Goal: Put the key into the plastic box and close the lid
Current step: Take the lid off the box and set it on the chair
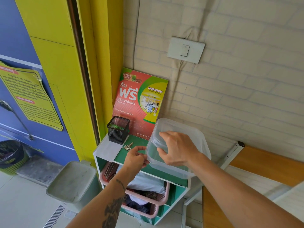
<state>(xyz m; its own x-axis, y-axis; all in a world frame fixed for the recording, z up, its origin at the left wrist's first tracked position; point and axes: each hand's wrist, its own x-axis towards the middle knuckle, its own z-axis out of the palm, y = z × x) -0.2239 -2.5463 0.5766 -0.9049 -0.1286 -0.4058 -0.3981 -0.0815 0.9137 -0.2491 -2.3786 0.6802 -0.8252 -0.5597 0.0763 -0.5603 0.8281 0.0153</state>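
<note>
A clear plastic box [195, 139] with its lid on stands on the right part of a small green-topped shelf unit [122, 156]. My right hand [178, 148] rests on the lid, fingers curled over its left edge. My left hand [137, 156] pinches the box's near left corner. A silver key [128, 146] on a ring lies on the shelf top just left of the box, in front of a black mesh cup, and neither hand touches it.
A black mesh pen cup [118, 130] stands at the shelf's back left. A red and green poster [139, 104] leans on the wall behind. Pink baskets [148, 199] of cloth fill the shelves below. A grey bin [72, 181] sits left, a wooden table [266, 163] right.
</note>
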